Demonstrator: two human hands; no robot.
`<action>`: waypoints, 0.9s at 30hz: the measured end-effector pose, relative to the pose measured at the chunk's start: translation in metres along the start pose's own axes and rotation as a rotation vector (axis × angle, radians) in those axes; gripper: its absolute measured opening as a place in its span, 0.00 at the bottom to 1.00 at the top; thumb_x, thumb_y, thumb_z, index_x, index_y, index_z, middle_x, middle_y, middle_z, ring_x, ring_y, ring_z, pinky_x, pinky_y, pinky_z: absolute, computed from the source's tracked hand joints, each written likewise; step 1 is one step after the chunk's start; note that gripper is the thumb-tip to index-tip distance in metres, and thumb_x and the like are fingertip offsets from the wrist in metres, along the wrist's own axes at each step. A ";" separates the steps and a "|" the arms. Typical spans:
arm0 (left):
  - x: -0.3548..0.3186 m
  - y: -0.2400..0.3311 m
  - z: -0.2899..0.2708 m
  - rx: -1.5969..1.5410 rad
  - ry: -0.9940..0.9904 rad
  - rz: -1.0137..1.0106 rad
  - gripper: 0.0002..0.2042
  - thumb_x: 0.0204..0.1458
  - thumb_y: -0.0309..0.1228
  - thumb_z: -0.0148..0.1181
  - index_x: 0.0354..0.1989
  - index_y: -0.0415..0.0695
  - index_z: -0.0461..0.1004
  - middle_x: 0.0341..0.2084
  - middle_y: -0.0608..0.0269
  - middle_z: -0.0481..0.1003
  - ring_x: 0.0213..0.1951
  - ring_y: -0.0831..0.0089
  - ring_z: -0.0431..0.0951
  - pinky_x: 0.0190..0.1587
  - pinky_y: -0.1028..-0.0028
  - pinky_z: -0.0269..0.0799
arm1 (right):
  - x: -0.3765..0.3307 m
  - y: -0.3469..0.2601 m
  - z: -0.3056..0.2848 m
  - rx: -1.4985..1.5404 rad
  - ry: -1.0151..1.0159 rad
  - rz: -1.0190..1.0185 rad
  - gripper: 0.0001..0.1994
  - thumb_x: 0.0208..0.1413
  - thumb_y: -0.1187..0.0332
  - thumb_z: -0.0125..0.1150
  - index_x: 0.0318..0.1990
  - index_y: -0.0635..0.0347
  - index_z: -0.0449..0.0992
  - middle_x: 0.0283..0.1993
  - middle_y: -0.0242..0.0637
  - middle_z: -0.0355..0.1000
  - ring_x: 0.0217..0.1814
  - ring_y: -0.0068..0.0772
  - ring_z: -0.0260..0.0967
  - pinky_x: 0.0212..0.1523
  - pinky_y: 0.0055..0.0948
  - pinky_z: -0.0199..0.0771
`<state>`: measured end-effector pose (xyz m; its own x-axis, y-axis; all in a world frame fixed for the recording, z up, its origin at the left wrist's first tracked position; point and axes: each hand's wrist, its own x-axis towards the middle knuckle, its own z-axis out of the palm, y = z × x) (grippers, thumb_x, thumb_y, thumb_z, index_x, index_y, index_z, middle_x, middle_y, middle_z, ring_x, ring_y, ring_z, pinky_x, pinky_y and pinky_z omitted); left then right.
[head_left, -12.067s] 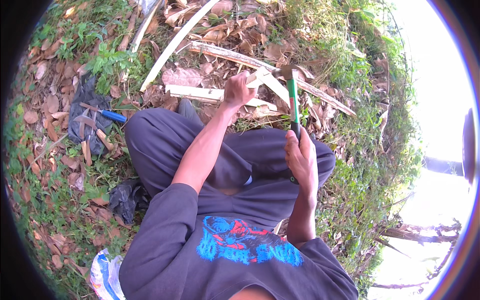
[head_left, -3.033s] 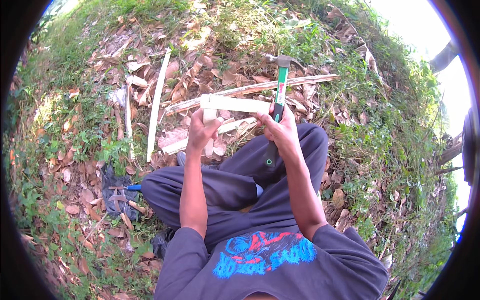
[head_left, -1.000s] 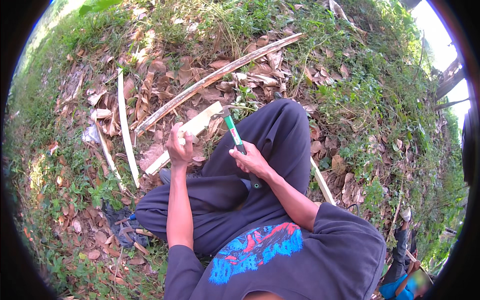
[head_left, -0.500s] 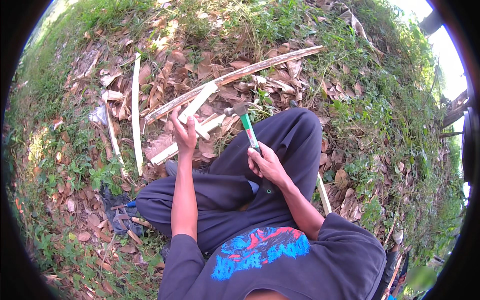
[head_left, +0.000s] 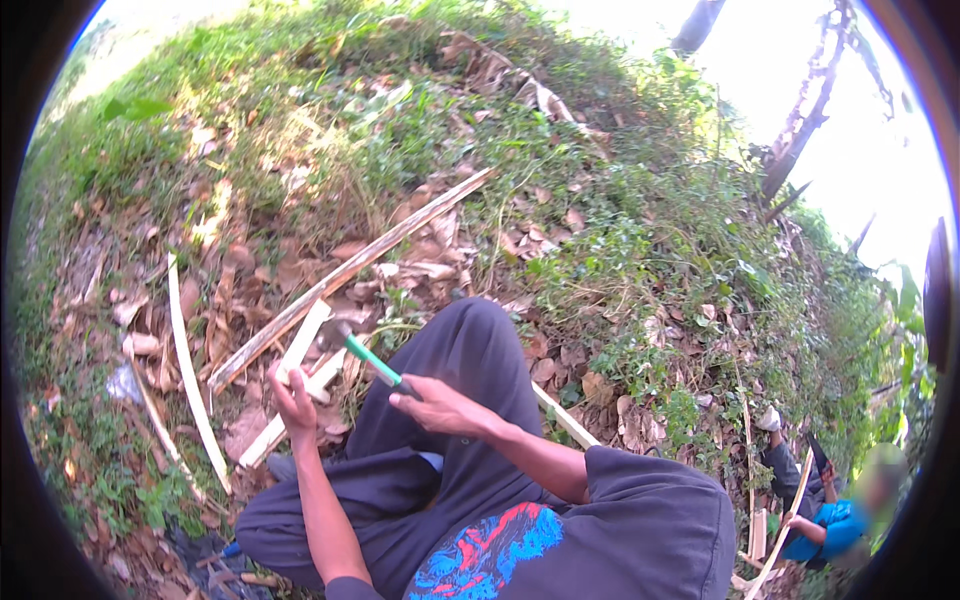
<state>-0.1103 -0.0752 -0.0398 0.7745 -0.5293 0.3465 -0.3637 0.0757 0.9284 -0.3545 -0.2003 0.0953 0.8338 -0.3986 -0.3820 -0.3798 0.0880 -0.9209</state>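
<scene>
I sit on leafy ground with my knees up in dark trousers. My left hand (head_left: 292, 398) grips a short pale strip of split wood (head_left: 303, 347) that rises up and away from my fingers. My right hand (head_left: 441, 405) is closed on the green handle of a hammer (head_left: 368, 358); its dark head points up-left, close beside the wood strip. A second pale strip (head_left: 290, 413) lies on the ground just under my left hand.
A long brown split pole (head_left: 350, 270) lies diagonally across dry leaves. A thin curved pale strip (head_left: 187, 370) lies at left. Another slat (head_left: 565, 415) pokes out by my right knee. Another person in blue (head_left: 835, 520) sits at lower right holding slats.
My view has swung, the slope and a person at lower right now show. The hammer has tilted down-left towards the wood strip, which my left hand still holds.
</scene>
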 end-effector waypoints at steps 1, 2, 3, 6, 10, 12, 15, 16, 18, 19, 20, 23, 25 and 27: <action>0.000 0.000 -0.004 -0.052 0.013 -0.011 0.15 0.69 0.35 0.44 0.56 0.38 0.62 0.34 0.54 0.76 0.36 0.67 0.77 0.42 0.67 0.71 | 0.002 0.007 0.002 -0.007 -0.004 0.040 0.14 0.70 0.57 0.52 0.42 0.59 0.65 0.21 0.22 0.54 0.19 0.14 0.51 0.18 0.25 0.55; 0.001 -0.001 -0.007 -0.059 0.027 -0.016 0.15 0.69 0.36 0.44 0.55 0.38 0.63 0.33 0.54 0.76 0.35 0.66 0.77 0.41 0.66 0.71 | 0.002 0.012 0.003 -0.010 -0.009 0.090 0.14 0.70 0.57 0.52 0.42 0.60 0.65 0.21 0.22 0.51 0.19 0.14 0.49 0.18 0.26 0.54; 0.002 0.002 -0.013 0.051 0.005 0.043 0.14 0.68 0.36 0.44 0.53 0.38 0.64 0.31 0.54 0.76 0.35 0.65 0.77 0.41 0.66 0.71 | -0.001 0.013 0.005 0.034 0.018 0.090 0.13 0.70 0.58 0.52 0.43 0.59 0.66 0.21 0.21 0.51 0.19 0.14 0.49 0.18 0.25 0.54; 0.001 0.013 -0.009 0.015 0.015 0.052 0.13 0.68 0.35 0.44 0.50 0.38 0.64 0.30 0.55 0.75 0.34 0.65 0.77 0.40 0.65 0.70 | 0.003 0.030 0.001 0.142 0.087 0.069 0.12 0.70 0.58 0.52 0.46 0.58 0.67 0.20 0.21 0.52 0.17 0.13 0.49 0.16 0.24 0.52; -0.004 0.020 -0.003 0.064 0.005 0.054 0.14 0.68 0.36 0.44 0.51 0.38 0.63 0.30 0.55 0.75 0.33 0.65 0.76 0.39 0.65 0.69 | 0.014 0.051 0.000 0.248 0.172 0.049 0.12 0.70 0.58 0.53 0.41 0.56 0.65 0.19 0.20 0.53 0.15 0.13 0.50 0.14 0.22 0.51; -0.007 0.019 -0.005 0.035 0.021 0.067 0.14 0.68 0.37 0.44 0.51 0.38 0.63 0.30 0.55 0.75 0.33 0.65 0.76 0.39 0.65 0.69 | 0.016 0.056 0.006 0.256 0.192 0.045 0.12 0.70 0.57 0.53 0.39 0.55 0.64 0.20 0.19 0.53 0.16 0.12 0.50 0.16 0.19 0.51; -0.006 0.012 -0.012 0.052 0.016 0.088 0.13 0.69 0.36 0.43 0.51 0.38 0.62 0.30 0.54 0.74 0.33 0.65 0.75 0.40 0.66 0.69 | 0.023 0.056 0.012 0.300 0.180 0.043 0.13 0.69 0.56 0.54 0.38 0.54 0.63 0.20 0.20 0.55 0.16 0.12 0.51 0.16 0.19 0.52; -0.007 0.011 -0.012 0.052 0.019 0.072 0.13 0.69 0.36 0.43 0.51 0.38 0.62 0.30 0.54 0.74 0.33 0.65 0.75 0.40 0.66 0.69 | 0.022 0.056 0.010 0.287 0.198 0.053 0.13 0.69 0.56 0.54 0.38 0.54 0.63 0.20 0.20 0.55 0.16 0.13 0.51 0.16 0.19 0.52; -0.006 0.019 -0.002 0.040 0.007 0.090 0.13 0.69 0.35 0.42 0.51 0.38 0.62 0.30 0.53 0.74 0.33 0.64 0.76 0.40 0.65 0.69 | 0.017 0.051 0.008 0.281 0.244 0.073 0.13 0.68 0.56 0.55 0.38 0.54 0.63 0.20 0.20 0.55 0.16 0.13 0.52 0.15 0.19 0.52; -0.006 0.017 -0.004 0.029 0.013 0.079 0.13 0.69 0.35 0.43 0.52 0.38 0.62 0.30 0.53 0.74 0.33 0.64 0.76 0.40 0.64 0.69 | 0.019 0.053 0.008 0.273 0.251 0.079 0.13 0.67 0.58 0.56 0.38 0.54 0.63 0.19 0.21 0.56 0.16 0.14 0.52 0.15 0.20 0.52; -0.006 0.014 -0.005 0.017 0.018 0.068 0.13 0.69 0.35 0.43 0.52 0.37 0.62 0.30 0.53 0.74 0.33 0.64 0.76 0.40 0.64 0.69 | 0.022 0.058 0.008 0.262 0.225 0.073 0.12 0.67 0.59 0.56 0.38 0.55 0.63 0.20 0.21 0.56 0.16 0.14 0.52 0.16 0.20 0.53; -0.007 0.010 -0.006 0.041 -0.004 0.069 0.14 0.68 0.35 0.43 0.53 0.37 0.61 0.30 0.53 0.74 0.33 0.64 0.76 0.40 0.64 0.70 | 0.027 0.065 0.006 0.215 0.193 0.065 0.10 0.66 0.62 0.56 0.38 0.55 0.63 0.20 0.21 0.56 0.16 0.14 0.53 0.16 0.20 0.54; -0.007 0.013 -0.003 0.026 -0.005 0.089 0.14 0.68 0.35 0.43 0.54 0.37 0.61 0.30 0.53 0.74 0.33 0.63 0.76 0.40 0.64 0.70 | 0.027 0.060 0.009 0.163 0.201 0.082 0.10 0.66 0.63 0.55 0.38 0.56 0.63 0.20 0.22 0.56 0.17 0.14 0.54 0.17 0.21 0.55; -0.007 0.013 -0.002 0.025 -0.009 0.100 0.14 0.68 0.35 0.43 0.54 0.37 0.61 0.30 0.53 0.74 0.33 0.64 0.76 0.40 0.64 0.70 | 0.024 0.055 0.010 0.155 0.206 0.081 0.10 0.66 0.63 0.56 0.38 0.56 0.63 0.21 0.21 0.56 0.17 0.14 0.54 0.17 0.21 0.55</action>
<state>-0.1201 -0.0687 -0.0297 0.7287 -0.5280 0.4362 -0.4520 0.1077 0.8855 -0.3516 -0.1958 0.0346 0.6980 -0.5603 -0.4460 -0.3630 0.2600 -0.8948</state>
